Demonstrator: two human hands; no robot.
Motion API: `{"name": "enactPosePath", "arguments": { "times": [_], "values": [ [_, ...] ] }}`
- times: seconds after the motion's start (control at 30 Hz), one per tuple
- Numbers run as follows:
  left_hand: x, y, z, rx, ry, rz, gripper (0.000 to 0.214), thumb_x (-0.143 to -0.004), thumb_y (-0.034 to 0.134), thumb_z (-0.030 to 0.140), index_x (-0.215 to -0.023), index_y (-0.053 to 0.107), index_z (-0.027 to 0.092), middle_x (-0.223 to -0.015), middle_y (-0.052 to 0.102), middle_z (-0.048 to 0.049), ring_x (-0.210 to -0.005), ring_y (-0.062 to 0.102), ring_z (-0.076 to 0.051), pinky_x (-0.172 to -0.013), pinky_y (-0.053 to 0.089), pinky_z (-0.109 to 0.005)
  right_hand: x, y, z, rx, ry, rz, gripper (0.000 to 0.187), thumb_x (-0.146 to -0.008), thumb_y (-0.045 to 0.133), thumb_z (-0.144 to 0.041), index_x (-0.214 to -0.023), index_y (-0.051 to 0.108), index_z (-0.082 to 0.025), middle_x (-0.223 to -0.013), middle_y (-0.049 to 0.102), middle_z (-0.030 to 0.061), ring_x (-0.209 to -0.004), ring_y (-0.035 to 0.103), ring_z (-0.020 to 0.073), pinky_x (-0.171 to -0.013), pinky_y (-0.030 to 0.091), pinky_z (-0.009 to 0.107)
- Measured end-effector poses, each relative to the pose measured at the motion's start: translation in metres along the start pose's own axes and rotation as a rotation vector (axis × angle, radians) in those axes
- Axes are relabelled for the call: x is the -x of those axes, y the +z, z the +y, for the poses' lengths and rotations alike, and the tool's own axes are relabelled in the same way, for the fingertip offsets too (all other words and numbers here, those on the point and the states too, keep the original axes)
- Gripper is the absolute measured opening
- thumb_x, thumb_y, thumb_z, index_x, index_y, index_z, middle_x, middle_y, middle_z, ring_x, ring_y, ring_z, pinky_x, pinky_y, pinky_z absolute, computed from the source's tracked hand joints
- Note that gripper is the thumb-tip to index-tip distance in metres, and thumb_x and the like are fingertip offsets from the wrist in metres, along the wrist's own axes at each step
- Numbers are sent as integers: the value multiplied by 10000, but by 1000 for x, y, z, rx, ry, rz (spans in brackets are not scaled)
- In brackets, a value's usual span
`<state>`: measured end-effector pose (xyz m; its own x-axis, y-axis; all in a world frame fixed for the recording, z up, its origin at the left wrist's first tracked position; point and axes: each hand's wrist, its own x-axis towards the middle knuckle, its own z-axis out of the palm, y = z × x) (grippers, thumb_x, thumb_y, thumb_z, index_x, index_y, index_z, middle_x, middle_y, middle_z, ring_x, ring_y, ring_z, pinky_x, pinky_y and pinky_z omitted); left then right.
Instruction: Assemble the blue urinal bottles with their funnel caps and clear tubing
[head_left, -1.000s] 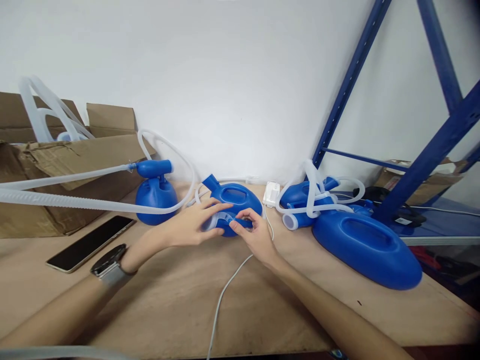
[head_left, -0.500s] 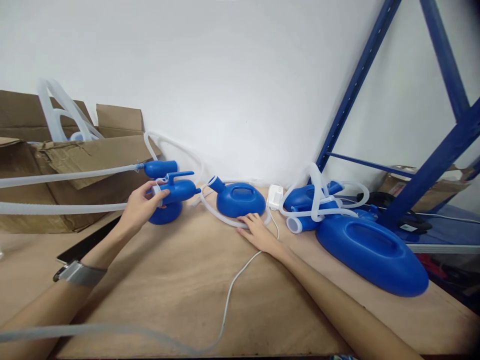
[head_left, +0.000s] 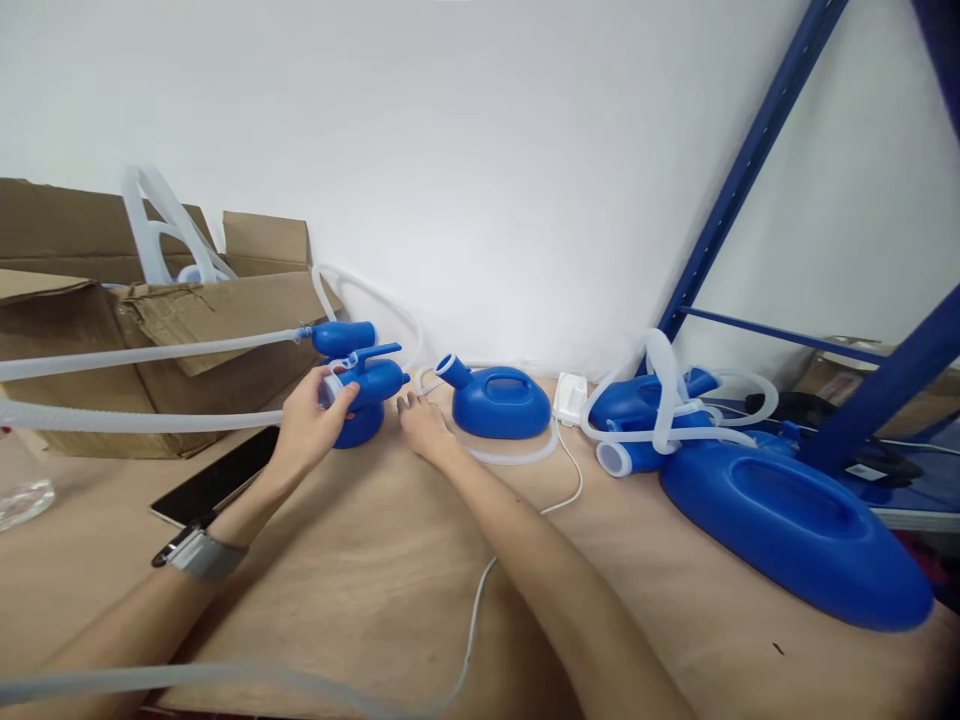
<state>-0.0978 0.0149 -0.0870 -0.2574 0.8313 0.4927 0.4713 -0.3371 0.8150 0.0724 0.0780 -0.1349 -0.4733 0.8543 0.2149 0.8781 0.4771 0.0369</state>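
My left hand is closed around a blue plastic urinal head by its white collar. The head has a flat handle on top and a small nozzle pointing right. Low on the table, my right hand has its fingers bent over the end of a white hose, which they mostly hide. This hose curves round the front of a blue urinal bottle standing upright with its neck tilted left. Another blue head, with a hose fitted, lies behind my left hand.
An open cardboard box with white tubing stands at the left. A black phone lies before it. To the right are a white adapter and a large blue bottle beside more tangled hoses. A blue metal rack rises behind.
My right hand has moved left from the front of the blue bottle to the hose end. My left hand keeps hold of the urinal head. The view has turned slightly left.
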Motion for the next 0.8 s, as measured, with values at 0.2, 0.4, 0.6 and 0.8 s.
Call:
{"name": "enactPosePath", "arguments": {
  "times": [0.2,0.4,0.6,0.8],
  "values": [
    [6,6,-8,-224,261,53,432,-905,558,480,-1207,601,174,-1224,679,-142,-1150,653,-318,-1013,526,-474,-12,19,5,10,30,6,469,-966,470,-135,-1422,513,-33,-1456,538,316,-1456,385,389,-1148,300,624],
    [8,8,-9,-301,283,36,421,-907,529,493,-1159,610,167,-1182,700,-154,-1131,654,-322,-1006,491,-443,39,13,26,18,-192,57,441,-908,516,-61,-1338,593,-122,-1475,551,190,-1491,351,302,-1242,236,478],
    [17,8,-2,-295,174,-30,342,-886,514,522,-952,643,212,-860,720,-47,-811,661,-253,-777,484,-340,88,2,62,-44,-480,84,422,-945,467,-44,-1346,571,-122,-1424,608,167,-1415,487,252,-1216,339,439],
    [23,9,6,-169,66,-10,304,-843,525,517,-820,623,230,-674,615,9,-668,555,-210,-626,409,-302,95,-18,72,69,-401,127,253,-1011,528,-162,-1234,645,-144,-1261,658,180,-1207,608,292,-1013,496,445]
  ]
}}
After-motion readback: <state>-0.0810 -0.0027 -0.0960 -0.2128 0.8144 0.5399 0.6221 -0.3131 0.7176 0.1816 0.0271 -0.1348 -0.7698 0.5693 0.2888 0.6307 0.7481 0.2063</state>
